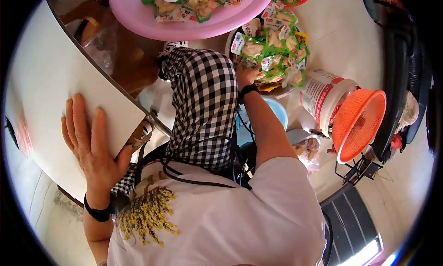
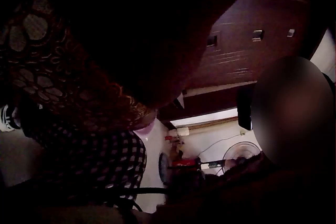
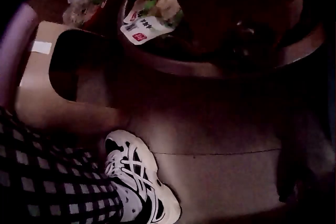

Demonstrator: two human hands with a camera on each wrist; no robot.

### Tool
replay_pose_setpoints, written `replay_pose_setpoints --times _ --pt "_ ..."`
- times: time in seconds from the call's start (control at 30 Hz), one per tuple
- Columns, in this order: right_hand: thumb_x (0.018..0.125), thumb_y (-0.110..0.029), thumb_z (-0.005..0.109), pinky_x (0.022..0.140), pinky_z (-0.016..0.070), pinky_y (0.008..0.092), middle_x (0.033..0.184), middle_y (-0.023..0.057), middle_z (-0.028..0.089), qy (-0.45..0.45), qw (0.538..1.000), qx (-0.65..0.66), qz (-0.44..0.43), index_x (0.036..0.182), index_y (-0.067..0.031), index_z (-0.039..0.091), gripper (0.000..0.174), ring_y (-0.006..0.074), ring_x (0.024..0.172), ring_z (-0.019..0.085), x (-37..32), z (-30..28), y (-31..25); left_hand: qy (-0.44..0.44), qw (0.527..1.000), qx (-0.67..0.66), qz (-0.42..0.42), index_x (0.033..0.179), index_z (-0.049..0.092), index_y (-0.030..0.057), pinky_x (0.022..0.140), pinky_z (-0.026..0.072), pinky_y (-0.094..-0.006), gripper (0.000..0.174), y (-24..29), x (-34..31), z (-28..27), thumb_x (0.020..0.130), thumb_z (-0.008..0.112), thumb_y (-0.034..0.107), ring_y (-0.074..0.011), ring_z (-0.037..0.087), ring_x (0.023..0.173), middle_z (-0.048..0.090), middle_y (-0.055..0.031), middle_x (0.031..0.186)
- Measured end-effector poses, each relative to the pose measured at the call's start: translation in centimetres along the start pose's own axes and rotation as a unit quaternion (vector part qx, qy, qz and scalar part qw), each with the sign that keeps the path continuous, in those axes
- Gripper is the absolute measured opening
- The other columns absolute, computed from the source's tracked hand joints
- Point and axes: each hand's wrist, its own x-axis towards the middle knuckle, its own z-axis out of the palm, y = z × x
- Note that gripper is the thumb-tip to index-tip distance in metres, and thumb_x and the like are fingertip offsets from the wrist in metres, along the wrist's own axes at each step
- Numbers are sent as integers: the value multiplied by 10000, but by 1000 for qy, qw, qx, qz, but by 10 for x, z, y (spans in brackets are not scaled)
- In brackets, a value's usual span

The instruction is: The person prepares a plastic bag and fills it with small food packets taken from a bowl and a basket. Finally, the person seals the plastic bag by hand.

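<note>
My left hand (image 1: 92,148) rests flat on the white tabletop (image 1: 108,88), fingers straight and slightly spread. At the pile of green-edged food packets (image 1: 272,49), my right hand (image 1: 248,77) reaches in at the near left side; its fingers are hidden among the packets. In the right wrist view the round container's rim (image 3: 194,69) shows, with a white-labelled packet (image 3: 147,30) at its edge, and the hand is too dark to make out. A pink basin (image 1: 184,33) with similar packets stands beyond my knee.
An orange strainer (image 1: 360,125) leans by a large white tub (image 1: 318,97) at the right. A light blue basin (image 1: 275,113) sits under my right forearm. Below the tabletop's edge are a clear plastic bag (image 1: 99,49) and a brown stool. A shoe (image 3: 139,174) stands on the floor.
</note>
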Motion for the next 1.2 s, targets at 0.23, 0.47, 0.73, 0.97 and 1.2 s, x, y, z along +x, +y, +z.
replay_pose_setpoints --times 0.23,0.47,0.73,0.97,1.2 --pt "719 -517 696 823 509 401 1010 178 673 -23 990 -20 140 968 38 642 611 294 986 645 44 23 13 3 1000 -24 -17 1325 452 47 1094 203 -543 652 1 2 -1 780 599 373 -429 304 1350 313 -258 1463" --pt "828 -227 614 689 529 365 906 97 698 -304 741 -500 -331 882 -105 684 151 243 816 678 45 -45 11 9 997 -56 -50 1291 512 86 1098 199 -524 675 6 5 -6 685 727 289 -378 307 1359 348 -186 1467" --pt "860 -232 555 691 539 394 897 117 666 -271 696 -525 -407 892 -93 638 164 264 827 665 61 -118 11 25 993 -90 -66 1316 520 156 1092 215 -539 686 8 5 -11 677 740 278 -319 306 1369 335 -122 1486" --pt "829 -270 542 727 518 457 933 186 661 -123 896 -188 -382 874 -61 656 242 366 834 642 110 -115 41 47 996 -69 -34 1386 439 132 1116 200 -502 738 9 5 -7 699 698 197 -315 273 1389 294 -126 1509" --pt "843 -164 508 808 502 491 1065 196 621 -181 782 -356 -479 997 -65 662 239 389 911 623 2 -89 -10 28 996 -61 -50 1323 516 137 1093 222 -521 664 12 9 -6 701 715 257 -315 309 1369 351 -115 1479"
